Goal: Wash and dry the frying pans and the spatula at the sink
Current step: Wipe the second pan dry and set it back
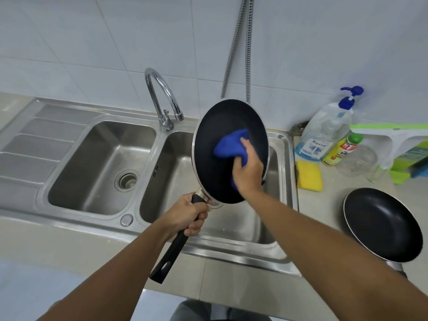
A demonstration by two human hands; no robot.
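Observation:
A black non-stick frying pan (220, 126) is held tilted up over the right sink basin (180, 181), its inside facing me. My left hand (188, 213) grips its black handle near the pan. My right hand (249, 169) holds a blue cloth (229, 144) bunched against the pan's inner surface. A second black frying pan (382, 224) lies flat on the counter at the right, its handle partly hidden by my right forearm. No spatula shows.
The left basin (102, 167) has a drain strainer, with a ribbed draining board (39, 144) to its left. A chrome tap (162, 98) stands behind the basins. Right of the sink are a yellow sponge (309, 176), soap bottles (324, 133), a glass jar (357, 161) and a green-white holder (398, 140).

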